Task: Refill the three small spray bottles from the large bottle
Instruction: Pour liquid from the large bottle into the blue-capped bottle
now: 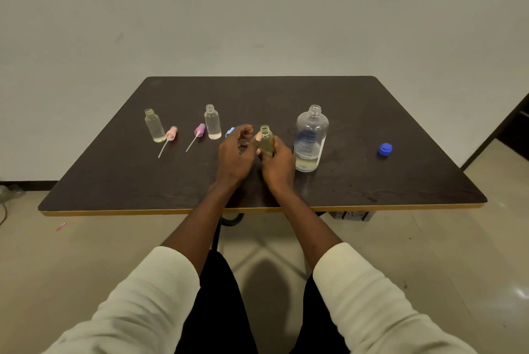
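The large clear bottle point(310, 139) stands uncapped on the dark table point(372, 182), with a little yellowish liquid at its bottom. My right hand point(279, 163) grips a small open bottle point(266, 140) holding yellowish liquid, just left of the large one. My left hand point(234, 153) hovers beside it with fingers curled and apart, holding nothing I can see. Two more small open bottles stand to the left: one at the far left point(154, 129) and one in the middle point(212, 122). A blue spray head point(229, 132) peeks out behind my left hand.
A pink spray head point(170, 136) and a purple spray head point(197, 133), each with a dip tube, lie between the small bottles. The large bottle's blue cap point(385, 149) lies at the right. A pink scrap point(61, 226) lies on the floor at the left.
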`<state>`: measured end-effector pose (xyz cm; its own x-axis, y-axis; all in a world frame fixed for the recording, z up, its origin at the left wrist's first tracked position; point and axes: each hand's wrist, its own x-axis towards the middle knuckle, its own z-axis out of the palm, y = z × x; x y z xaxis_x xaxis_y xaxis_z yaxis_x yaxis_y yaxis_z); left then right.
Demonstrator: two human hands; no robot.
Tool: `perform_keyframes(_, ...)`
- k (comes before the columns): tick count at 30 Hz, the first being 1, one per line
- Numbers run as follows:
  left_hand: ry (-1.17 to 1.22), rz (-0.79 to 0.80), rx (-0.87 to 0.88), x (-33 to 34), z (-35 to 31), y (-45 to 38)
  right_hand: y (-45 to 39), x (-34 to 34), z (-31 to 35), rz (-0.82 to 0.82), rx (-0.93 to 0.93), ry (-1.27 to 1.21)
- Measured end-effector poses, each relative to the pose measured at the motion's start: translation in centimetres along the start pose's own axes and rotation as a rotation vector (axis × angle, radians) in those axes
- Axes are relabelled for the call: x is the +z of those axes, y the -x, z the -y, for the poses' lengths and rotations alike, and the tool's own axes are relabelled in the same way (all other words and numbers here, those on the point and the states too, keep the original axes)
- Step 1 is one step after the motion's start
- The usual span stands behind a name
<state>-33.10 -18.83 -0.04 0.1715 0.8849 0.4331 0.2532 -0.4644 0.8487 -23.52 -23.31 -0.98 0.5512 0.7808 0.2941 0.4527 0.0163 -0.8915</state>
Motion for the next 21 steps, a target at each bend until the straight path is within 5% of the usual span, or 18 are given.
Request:
perform_keyframes(6, 0.085, 0.074, -0.028, 0.1, 0.7, -0.1, 0.8, -0.5, -0.4, 0.010, 0.017, 0.106)
perform_keyframes(10, 0.078, 0.137, 0.014, 0.2, 1.1, -0.1, 2.6, -2.3, -0.1, -0.049, -0.142, 0.103)
perform_keyframes(14, 0.017, 0.184, 0.028, 0.6, 1.3, 0.0, 3.2, -4.8, 0.6, -0.360, -0.420, 0.081)
perform_keyframes(17, -0.006, 0.179, 0.020, 1.2, 0.9, 0.1, 1.2, -6.3, 0.7, -0.439, -0.282, 0.024)
perform_keyframes(21, 0.023, 0.142, -0.028, 2.3, 0.5, 0.0, -0.9, -7.3, 0.6, -0.229, -0.073, -0.103)
